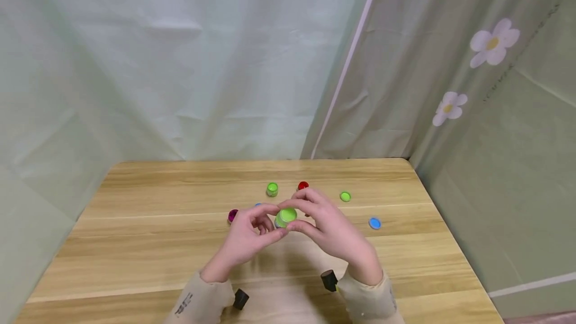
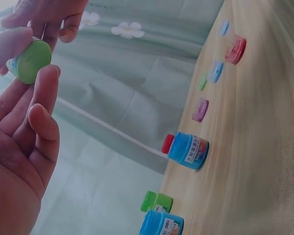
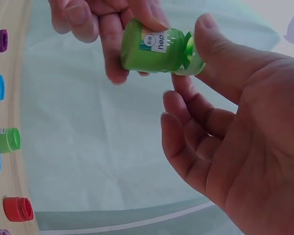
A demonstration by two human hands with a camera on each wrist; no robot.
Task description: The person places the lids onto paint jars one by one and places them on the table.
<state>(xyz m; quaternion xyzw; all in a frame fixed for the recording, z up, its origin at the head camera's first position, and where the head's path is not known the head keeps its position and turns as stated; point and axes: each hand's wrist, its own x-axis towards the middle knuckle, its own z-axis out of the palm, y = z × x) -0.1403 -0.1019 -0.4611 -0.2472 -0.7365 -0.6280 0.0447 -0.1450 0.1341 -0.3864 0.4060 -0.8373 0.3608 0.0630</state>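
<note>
Above the table, both hands meet at a small green paint jar (image 3: pixel 144 49) with a white label. My left hand (image 1: pixel 243 239) grips the jar's body between thumb and fingers. My right hand (image 1: pixel 333 229) pinches the jar's green lid (image 3: pixel 190 55) at the mouth end, where the lid sits tilted in the right wrist view. In the left wrist view the jar's rounded green bottom faces the camera, and the left hand's remaining fingers curl loosely below it. Beyond the hands stand another green jar (image 1: pixel 272 189) and a red jar (image 1: pixel 303 185).
On the wooden table (image 1: pixel 157 244) are a purple jar (image 1: pixel 232 215), blue jars (image 2: pixel 188 151), a loose green lid (image 1: pixel 345 196) and a blue lid (image 1: pixel 375 223). Red and purple lids (image 2: pixel 201 109) lie farther along. A pale curtain (image 1: pixel 202 64) hangs behind the table's back edge.
</note>
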